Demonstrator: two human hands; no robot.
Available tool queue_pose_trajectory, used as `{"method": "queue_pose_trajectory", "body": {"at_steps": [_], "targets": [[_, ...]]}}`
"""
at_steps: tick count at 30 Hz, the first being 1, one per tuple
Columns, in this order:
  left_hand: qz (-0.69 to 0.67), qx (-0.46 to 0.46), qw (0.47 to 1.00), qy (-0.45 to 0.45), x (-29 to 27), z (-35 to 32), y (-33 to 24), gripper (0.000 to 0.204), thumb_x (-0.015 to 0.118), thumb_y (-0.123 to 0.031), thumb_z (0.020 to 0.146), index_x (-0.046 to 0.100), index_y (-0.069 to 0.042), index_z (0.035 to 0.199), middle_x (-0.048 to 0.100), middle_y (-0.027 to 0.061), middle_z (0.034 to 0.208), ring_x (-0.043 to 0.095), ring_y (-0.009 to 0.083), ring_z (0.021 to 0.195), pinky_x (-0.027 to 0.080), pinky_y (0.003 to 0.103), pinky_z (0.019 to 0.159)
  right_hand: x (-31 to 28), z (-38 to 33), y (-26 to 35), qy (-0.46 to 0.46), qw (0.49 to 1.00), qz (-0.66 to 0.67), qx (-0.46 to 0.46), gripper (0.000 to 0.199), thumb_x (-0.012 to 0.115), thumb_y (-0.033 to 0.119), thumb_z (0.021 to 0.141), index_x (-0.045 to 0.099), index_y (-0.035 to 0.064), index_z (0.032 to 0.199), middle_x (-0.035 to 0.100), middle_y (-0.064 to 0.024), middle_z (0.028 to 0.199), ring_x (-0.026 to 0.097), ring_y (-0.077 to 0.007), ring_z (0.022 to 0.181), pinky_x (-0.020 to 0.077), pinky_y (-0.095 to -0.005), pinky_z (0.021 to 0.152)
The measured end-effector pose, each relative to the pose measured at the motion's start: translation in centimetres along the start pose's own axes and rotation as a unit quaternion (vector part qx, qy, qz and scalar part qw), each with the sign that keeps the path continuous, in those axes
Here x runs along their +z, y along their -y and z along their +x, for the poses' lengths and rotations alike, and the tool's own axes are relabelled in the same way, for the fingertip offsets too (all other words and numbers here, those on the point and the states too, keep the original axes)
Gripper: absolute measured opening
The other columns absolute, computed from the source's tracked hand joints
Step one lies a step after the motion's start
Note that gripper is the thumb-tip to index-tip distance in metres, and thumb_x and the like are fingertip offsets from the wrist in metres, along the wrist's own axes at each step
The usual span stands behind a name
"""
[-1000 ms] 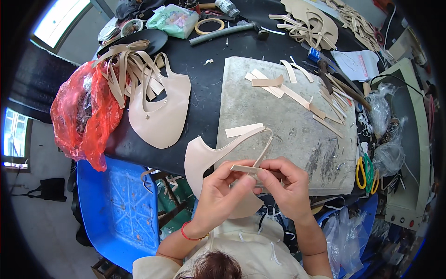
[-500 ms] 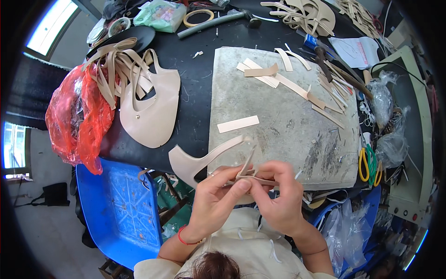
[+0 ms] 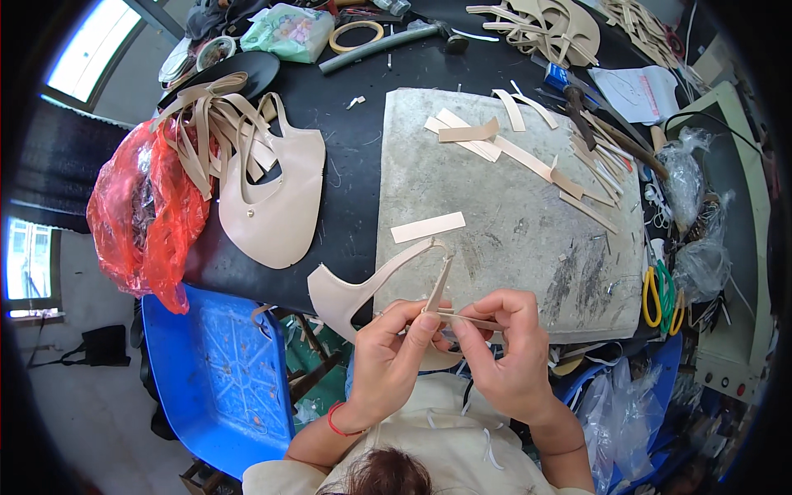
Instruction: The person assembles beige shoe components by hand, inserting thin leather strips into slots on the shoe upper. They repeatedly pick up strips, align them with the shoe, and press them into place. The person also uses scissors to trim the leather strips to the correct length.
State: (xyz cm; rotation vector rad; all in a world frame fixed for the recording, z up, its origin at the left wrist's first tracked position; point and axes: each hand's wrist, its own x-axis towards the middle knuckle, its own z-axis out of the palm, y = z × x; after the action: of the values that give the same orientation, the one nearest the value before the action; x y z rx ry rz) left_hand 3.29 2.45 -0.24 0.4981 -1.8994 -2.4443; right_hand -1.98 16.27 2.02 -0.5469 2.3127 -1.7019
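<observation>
From where I stand, the person works close against the black worktop [image 3: 351, 169], both hands raised near the front edge of a grey board [image 3: 516, 202]. The left hand [image 3: 391, 356], a red cord [image 3: 336, 422] around its wrist, has its grip closed, thumb and fingers pinching a narrow beige strap [image 3: 440, 285]. The right hand [image 3: 510, 355] is just beside it, its grip pinching a thin beige strip [image 3: 470, 319] that runs across to the left fingertips. I can't tell whether strap and strip are one piece.

The strap bends back at its top into the long arm of a beige panel [image 3: 340, 299]. The panel lies to the left of the left hand, across the board's near left corner as I see it, its lower part hidden behind that hand.

A pale loose piece [image 3: 428, 227] lies on the board just beyond the panel's arm. Farther back, more offcuts [image 3: 467, 132] cross one another. Left of the board rests a second panel [image 3: 276, 227], near a red bag [image 3: 140, 231]. Scissors [image 3: 647, 299] with yellow handles sit by the board's right edge, and a hammer [image 3: 379, 48] lies behind it.
</observation>
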Motion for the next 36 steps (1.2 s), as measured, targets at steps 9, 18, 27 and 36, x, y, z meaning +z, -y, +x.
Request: {"method": "queue_pose_trajectory", "body": {"at_steps": [9,18,27,36], "targets": [[-0.053,0.004,0.999,-0.006,0.6,0.0,0.4,0.024,0.050,-0.016,0.097,0.059,0.005,0.105,0.060,0.0064,0.090,0.058,0.0088,0.075,0.050,0.022,0.069,0.6,-0.1,-0.1,-0.021,1.000,-0.016,0.001,0.026,0.064,-0.002,0.082,0.044,0.0002,0.099,0.063,-0.0106,0.083,0.060,-0.0116,0.071,0.0471,-0.0239,0.062],[-0.123,-0.013,0.992,-0.022,-0.5,0.1,0.2,0.025,0.052,-0.018,0.096,0.058,0.004,0.105,0.060,0.0061,0.090,0.058,0.0091,0.077,0.051,0.023,0.070,-1.0,1.3,-1.0,-0.080,0.992,0.084,0.055,0.036,0.072,-0.001,0.075,0.054,0.0030,0.106,0.062,-0.0056,0.089,0.057,-0.0096,0.073,0.0470,-0.0230,0.069],[0.292,0.086,0.952,-0.039,-1.7,7.0,-3.7,0.019,0.063,-0.012,0.086,0.060,0.006,0.090,0.062,0.0064,0.069,0.056,0.0078,0.060,0.046,0.022,0.055,-2.3,9.0,-2.0,0.015,0.995,0.002,0.101,0.015,0.066,0.006,0.082,0.058,-0.0001,0.093,0.064,-0.0049,0.080,0.060,-0.0097,0.071,0.0489,-0.0236,0.066],[0.386,0.084,0.915,-0.086,-1.9,9.6,-0.7,0.019,0.067,-0.013,0.081,0.059,0.004,0.086,0.059,0.0068,0.061,0.054,0.0111,0.050,0.044,0.025,0.049,-0.3,10.4,-3.8,0.010,0.987,-0.138,0.085,0.017,0.068,0.009,0.079,0.056,-0.0008,0.086,0.063,-0.0101,0.070,0.062,-0.0157,0.066,0.0495,-0.0286,0.060]]}}
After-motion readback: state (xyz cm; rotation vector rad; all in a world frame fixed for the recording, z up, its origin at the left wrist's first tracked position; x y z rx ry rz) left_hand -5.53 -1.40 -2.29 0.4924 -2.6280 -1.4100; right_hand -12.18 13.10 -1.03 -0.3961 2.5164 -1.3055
